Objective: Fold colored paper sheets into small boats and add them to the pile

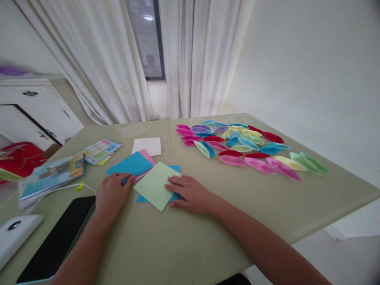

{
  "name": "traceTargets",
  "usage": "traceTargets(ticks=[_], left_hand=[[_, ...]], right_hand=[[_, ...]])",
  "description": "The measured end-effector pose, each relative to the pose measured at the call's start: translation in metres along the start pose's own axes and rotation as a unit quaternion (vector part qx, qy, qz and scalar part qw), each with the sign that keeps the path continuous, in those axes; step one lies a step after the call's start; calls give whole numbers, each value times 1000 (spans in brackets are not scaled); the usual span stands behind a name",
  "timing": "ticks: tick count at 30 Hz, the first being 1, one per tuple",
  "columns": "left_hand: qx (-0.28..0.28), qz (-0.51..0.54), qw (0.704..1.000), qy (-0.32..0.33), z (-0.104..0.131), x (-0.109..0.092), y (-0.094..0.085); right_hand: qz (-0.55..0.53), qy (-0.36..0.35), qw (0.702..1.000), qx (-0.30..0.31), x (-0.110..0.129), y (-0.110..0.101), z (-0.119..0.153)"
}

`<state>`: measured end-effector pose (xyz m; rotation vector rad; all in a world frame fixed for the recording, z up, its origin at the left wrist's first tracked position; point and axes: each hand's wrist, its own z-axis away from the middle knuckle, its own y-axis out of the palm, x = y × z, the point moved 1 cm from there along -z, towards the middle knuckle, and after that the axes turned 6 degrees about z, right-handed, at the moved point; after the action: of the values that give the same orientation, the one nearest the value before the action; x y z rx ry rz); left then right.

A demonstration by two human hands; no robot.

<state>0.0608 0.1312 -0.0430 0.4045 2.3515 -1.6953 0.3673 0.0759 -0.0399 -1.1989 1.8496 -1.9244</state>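
A light green paper square (156, 185) lies turned like a diamond on top of a blue sheet (175, 169), whose corners stick out around it. My right hand (191, 194) rests on the right part of the green square, palm down with fingers spread. To the left, a blue sheet (130, 163) overlaps a pink one (147, 155). My left hand (114, 192) is at the near edge of that blue sheet, its fingers curled round a small dark blue item that is mostly hidden.
Several folded colourful paper pieces (252, 138) spread over the back right. White paper (147, 146) lies at the back. Booklets (53, 174), a card (101, 150), a black phone (57, 241), a cable and a white device (18, 235) are at the left.
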Motion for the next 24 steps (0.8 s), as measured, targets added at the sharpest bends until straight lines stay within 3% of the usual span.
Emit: traceTargets(ticks=[3,5,8,10,15,17,20,24], left_hand=[[-66,22,997,31,7,-15,-8],[-114,82,981,132,15,-30,-10],[-61,141,946,284,30,-52,-3],[-27,164,933,320,37,-61,3],[115,148,935,303,45,-62,13],[145,124,938,291,45,-58,16],[129,95,954,255,42,-51,22],[61,99,973,201,37,-49,22]], right_hand=[[-107,39,991,-66,0,-2,-2],[-247,82,957,-129,-1,-4,-4],[-443,148,867,-172,-10,-6,-8],[-502,194,818,-204,-21,-8,-10],[-515,245,743,-352,-56,-19,-5],[-526,246,718,-384,-64,-28,0],[-555,233,703,-377,-61,-42,7],[-601,212,714,-292,-41,-51,12]])
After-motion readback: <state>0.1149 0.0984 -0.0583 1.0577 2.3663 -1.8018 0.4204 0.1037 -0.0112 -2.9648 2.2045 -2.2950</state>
